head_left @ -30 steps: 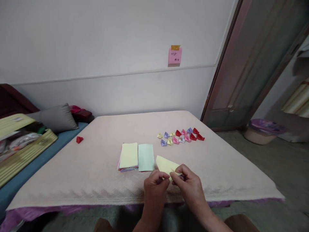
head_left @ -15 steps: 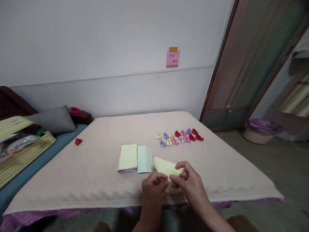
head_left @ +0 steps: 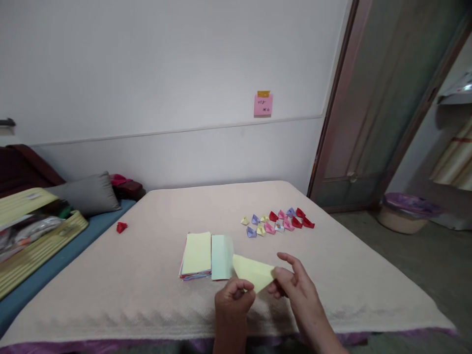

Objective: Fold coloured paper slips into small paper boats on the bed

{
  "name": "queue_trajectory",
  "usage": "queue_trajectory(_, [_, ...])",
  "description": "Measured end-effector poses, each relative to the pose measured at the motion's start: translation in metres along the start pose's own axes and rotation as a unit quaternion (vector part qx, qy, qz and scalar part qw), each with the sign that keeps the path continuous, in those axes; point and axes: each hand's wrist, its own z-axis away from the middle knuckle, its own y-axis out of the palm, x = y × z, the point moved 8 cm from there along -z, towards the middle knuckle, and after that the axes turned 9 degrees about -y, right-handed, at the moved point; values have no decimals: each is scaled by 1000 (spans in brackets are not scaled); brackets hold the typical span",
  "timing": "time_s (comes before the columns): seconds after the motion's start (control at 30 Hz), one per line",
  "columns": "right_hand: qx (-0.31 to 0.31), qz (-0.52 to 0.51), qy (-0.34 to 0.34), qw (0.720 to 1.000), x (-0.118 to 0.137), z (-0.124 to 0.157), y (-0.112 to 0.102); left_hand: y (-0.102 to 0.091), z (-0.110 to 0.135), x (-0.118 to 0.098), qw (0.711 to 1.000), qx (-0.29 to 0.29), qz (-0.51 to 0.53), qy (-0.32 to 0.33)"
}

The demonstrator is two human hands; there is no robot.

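A pale yellow sheet of paper [head_left: 252, 271], folded to a roughly triangular shape, is held up over the near part of the covered table. At its lower edge my left hand [head_left: 235, 297] pinches it between thumb and fingers. My right hand [head_left: 295, 285] has its thumb and lower fingers at the paper's right corner, while its index finger is lifted away. Just left of the folded paper lies a light green sheet [head_left: 221, 256] with a crease. Beside that sits a stack of coloured paper [head_left: 198, 253] with a yellow sheet on top.
Several small folded paper pieces [head_left: 269, 228] in red, pink, purple and yellow form two rows at the right. A lone red folded piece [head_left: 121, 227] lies far left. A cream cloth [head_left: 155, 275] covers the table. Beyond stand a wall with a pink note [head_left: 263, 105] and a lidded bin [head_left: 405, 216].
My right index finger has lifted off the yellow paper, and the hand has shifted slightly right. More of the paper's face shows. The camera view has tilted up a little.
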Motion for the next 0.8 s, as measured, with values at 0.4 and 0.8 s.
queue_trajectory(0.4, [17, -109, 73, 991, -33, 14, 20, 21, 21, -16, 991, 56, 118, -27])
queue_trajectory(0.8, [-112, -144, 40, 982, -25, -9, -15, 26, 19, 2, 990, 61, 111, -56])
